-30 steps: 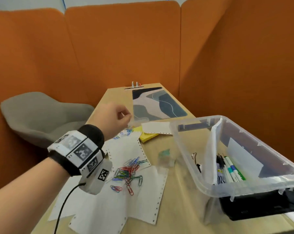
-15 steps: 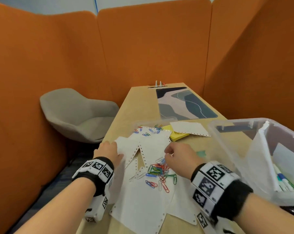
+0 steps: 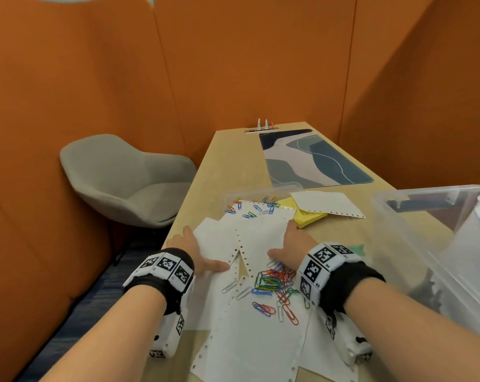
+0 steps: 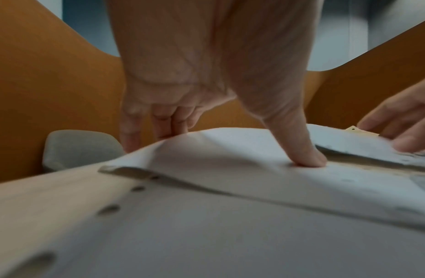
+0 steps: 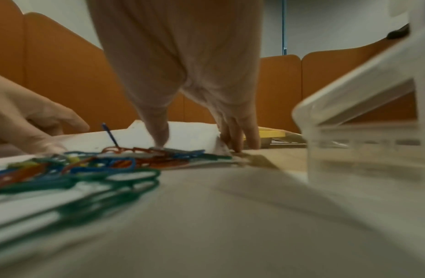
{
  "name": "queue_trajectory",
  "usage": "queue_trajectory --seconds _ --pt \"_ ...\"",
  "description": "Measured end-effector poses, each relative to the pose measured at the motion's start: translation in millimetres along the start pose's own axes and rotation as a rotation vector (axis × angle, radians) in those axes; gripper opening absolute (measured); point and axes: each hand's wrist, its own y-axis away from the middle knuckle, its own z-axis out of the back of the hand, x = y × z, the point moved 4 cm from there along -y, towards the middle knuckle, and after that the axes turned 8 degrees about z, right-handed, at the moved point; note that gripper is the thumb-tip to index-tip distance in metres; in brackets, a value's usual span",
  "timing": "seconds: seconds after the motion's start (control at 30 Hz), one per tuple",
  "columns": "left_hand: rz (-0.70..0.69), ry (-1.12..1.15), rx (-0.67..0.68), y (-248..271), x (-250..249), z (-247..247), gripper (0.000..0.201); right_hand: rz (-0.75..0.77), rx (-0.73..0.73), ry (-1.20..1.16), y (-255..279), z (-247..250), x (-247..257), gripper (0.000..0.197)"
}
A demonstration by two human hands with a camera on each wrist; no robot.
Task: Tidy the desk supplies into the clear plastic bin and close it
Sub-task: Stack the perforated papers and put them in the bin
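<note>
Several white perforated paper sheets (image 3: pixel 260 238) lie overlapped on the wooden desk. A pile of coloured paper clips (image 3: pixel 274 282) rests on them, with more clips (image 3: pixel 255 209) scattered farther back. My left hand (image 3: pixel 203 249) holds the top sheet's left edge; in the left wrist view my left hand (image 4: pixel 230 146) has its thumb pressing on top and its fingers curled under the lifted edge. My right hand (image 3: pixel 284 241) holds the right edge, thumb on top beside the clips (image 5: pixel 106 165). The clear plastic bin (image 3: pixel 393 216) stands open at the right.
Yellow sticky notes (image 3: pixel 307 217) and another loose sheet (image 3: pixel 327 204) lie beyond my right hand, next to a small clear container (image 3: pixel 260 193). A patterned desk mat (image 3: pixel 313 158) covers the far end. A grey chair (image 3: pixel 123 183) stands left of the desk, with orange partitions all round.
My left hand came down from mid-air to the papers, and my right hand came into view. Both have spread from the clips to the top sheet's two edges.
</note>
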Motion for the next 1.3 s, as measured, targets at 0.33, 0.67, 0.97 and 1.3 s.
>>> queue_trajectory --seconds 0.33,0.67,0.97,1.3 --pt "-0.205 0.449 -0.348 29 -6 52 0.026 0.067 -0.290 -0.177 18 31 4 0.024" --pt "-0.250 1.274 0.159 36 -44 55 0.023 0.257 -0.599 -0.499 36 49 18 0.025" --pt "-0.216 1.349 0.066 15 -29 46 0.045 0.273 -0.311 -0.316 9 17 14 0.031" --pt "-0.360 1.176 -0.137 2 7 69 0.100 0.191 0.047 0.151 -7 -6 7 0.052"
